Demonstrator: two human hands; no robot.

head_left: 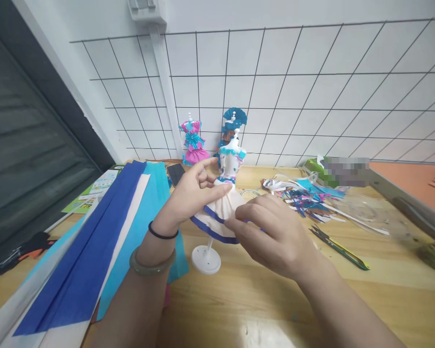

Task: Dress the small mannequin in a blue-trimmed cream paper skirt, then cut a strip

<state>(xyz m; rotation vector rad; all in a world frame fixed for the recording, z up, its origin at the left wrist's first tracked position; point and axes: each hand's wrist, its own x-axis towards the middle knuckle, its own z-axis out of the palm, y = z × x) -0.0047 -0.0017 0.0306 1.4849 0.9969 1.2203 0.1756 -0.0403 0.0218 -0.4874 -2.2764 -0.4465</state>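
Observation:
A small white dress form (232,162) stands on a round white base (206,260). It wears a white crepe-paper skirt (223,203) with blue bands near the hem, and turquoise trim at the chest. My left hand (195,188) grips the form at the waist, thumb pressed on the skirt's front and index finger extended toward the torso. At the skirt's right side, my right hand (270,232) pinches the edge between thumb and fingers. Part of the hem is hidden behind that hand.
Blue paper strips (90,241) and turquoise paper (155,193) lie at left, near a dark phone (176,173). Behind stand a pink-dressed form (193,145) and one with a teal fan (235,116). Paper scraps (308,195) and a slim yellow-green tool (340,249) lie at right.

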